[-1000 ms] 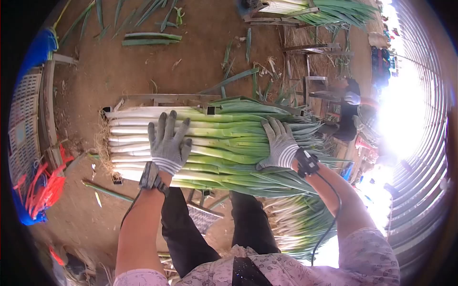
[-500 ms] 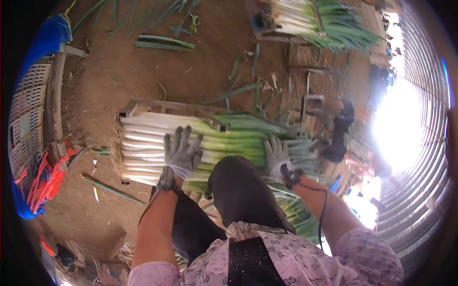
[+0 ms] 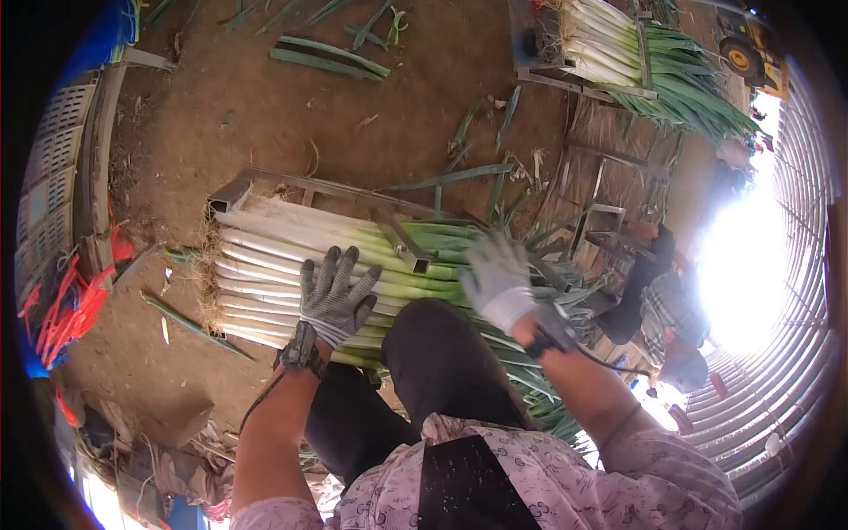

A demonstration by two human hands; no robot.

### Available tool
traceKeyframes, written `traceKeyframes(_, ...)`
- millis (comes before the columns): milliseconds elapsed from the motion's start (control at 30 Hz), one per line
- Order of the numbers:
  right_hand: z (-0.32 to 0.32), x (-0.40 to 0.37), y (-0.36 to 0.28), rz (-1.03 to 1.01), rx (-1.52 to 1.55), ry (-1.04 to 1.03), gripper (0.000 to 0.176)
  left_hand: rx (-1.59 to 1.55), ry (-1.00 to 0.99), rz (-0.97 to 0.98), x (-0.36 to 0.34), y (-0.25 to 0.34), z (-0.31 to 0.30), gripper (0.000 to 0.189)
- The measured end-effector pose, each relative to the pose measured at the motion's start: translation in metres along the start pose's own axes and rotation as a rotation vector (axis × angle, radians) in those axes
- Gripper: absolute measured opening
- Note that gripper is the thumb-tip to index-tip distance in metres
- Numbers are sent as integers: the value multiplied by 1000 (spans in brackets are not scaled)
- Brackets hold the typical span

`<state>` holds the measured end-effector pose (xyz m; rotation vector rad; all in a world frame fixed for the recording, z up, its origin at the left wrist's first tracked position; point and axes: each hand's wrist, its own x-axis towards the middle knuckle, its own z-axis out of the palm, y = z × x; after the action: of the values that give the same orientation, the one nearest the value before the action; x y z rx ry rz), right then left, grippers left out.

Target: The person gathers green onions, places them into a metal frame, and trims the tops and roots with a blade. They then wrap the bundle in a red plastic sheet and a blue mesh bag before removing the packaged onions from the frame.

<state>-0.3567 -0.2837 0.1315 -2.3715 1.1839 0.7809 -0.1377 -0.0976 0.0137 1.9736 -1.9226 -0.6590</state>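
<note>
A row of leeks [image 3: 265, 278] lies side by side in a metal frame [image 3: 305, 187], white roots at the left and green leaves at the right. My left hand [image 3: 336, 296], in a grey glove, rests on the white stalks with its fingers spread. Over the green part is my right hand [image 3: 499, 278], also gloved and smeared by motion; its fingers look apart, with nothing visible in them. A short upright post [image 3: 406, 243] of the frame stands between the hands. My dark-trousered knee is against the near side of the leeks.
A second frame of leeks [image 3: 609, 44] stands at the upper right. Loose leaves [image 3: 327, 58] lie on the dirt floor. Plastic crates [image 3: 57, 159] and red strings [image 3: 79, 305] are at the left. A person [image 3: 671, 305] is at the right, near metal stands [image 3: 605, 221].
My right hand has moved up and slightly left across the green leaves. My left hand stays on the stalks. The view has shifted, showing more of the person at the right.
</note>
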Motion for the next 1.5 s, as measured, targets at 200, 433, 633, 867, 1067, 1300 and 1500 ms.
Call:
traceKeyframes(200,56,31,-24,-53,289,-252,37,-65,-90,-43,-2,3,-7,55)
traceKeyframes(433,39,9,4,-104,108,26,49,31,-44,-250,-30,-27,-20,64)
traceKeyframes(633,69,27,17,-154,168,58,47,83,-24,-207,-37,-58,-8,64)
traceKeyframes(867,68,20,11,-89,135,4,46,-26,-111,-310,-47,-40,-46,60)
traceKeyframes(1067,89,27,25,-182,133,105,46,-20,-97,-259,-52,-62,-15,62)
traceKeyframes(1300,101,31,39,-231,148,90,45,-18,31,-215,-55,-64,-22,60)
traceKeyframes(1500,78,27,22,-95,144,-37,41,-150,150,-175,-66,-64,-32,60)
